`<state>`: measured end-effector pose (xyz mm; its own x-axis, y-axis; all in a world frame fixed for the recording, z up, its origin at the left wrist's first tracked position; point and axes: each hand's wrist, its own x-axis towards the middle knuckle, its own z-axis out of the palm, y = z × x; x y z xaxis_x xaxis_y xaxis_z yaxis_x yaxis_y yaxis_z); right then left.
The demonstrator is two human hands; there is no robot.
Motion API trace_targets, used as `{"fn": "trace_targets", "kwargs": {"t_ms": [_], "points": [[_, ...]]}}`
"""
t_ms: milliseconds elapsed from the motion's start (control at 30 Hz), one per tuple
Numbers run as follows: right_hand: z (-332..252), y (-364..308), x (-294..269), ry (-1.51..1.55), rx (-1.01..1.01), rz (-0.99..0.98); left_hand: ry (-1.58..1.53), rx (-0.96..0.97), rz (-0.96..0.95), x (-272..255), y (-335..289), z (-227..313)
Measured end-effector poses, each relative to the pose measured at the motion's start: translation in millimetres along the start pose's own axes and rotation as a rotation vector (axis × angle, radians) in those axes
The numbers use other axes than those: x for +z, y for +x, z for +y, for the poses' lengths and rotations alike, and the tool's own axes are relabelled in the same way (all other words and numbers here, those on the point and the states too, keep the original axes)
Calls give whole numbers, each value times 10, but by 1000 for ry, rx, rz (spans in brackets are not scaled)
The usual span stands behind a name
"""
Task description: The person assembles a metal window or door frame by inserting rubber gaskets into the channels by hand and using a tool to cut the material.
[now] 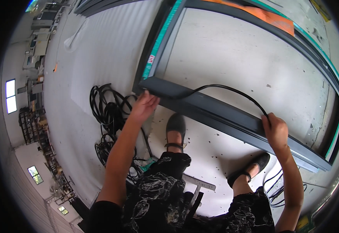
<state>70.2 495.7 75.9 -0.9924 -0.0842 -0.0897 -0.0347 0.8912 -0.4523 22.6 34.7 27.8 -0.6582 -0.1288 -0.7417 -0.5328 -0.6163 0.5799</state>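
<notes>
A dark grey window frame (223, 110) lies in front of me, with green tape along some of its edges. A black rubber strip (231, 88) runs along its near bar from the left corner, then lifts into an arch toward the right. At that corner, my left hand (144, 106) is closed, its fingertips pinched at the bar where the strip lies. What sits between those fingers is mostly hidden. Farther right, my right hand (276, 131) grips the strip just above the same bar, fingers curled round it.
Loose coils of black strip (109, 110) lie on the floor to the left, and more loops (278, 194) at the lower right. Orange sheeting (272, 21) rests on the far frame bars. My shoes (176, 126) stand close to the near bar. A metal piece (198, 181) sits between my legs.
</notes>
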Motion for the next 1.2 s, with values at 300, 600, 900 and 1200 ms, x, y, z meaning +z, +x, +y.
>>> {"fn": "trace_targets", "kwargs": {"t_ms": [300, 600, 900, 1200], "points": [[79, -284, -533, 201, 125, 79, 98, 112, 15, -207, 33, 64], [307, -982, -850, 237, 239, -171, 168, 124, 29, 41, -56, -58], [950, -1406, -794, -176, 219, 67, 136, 129, 100, 149, -95, -290], [1742, -2072, -483, -58, 412, 158, 161, 62, 14, 238, -224, -400]]}}
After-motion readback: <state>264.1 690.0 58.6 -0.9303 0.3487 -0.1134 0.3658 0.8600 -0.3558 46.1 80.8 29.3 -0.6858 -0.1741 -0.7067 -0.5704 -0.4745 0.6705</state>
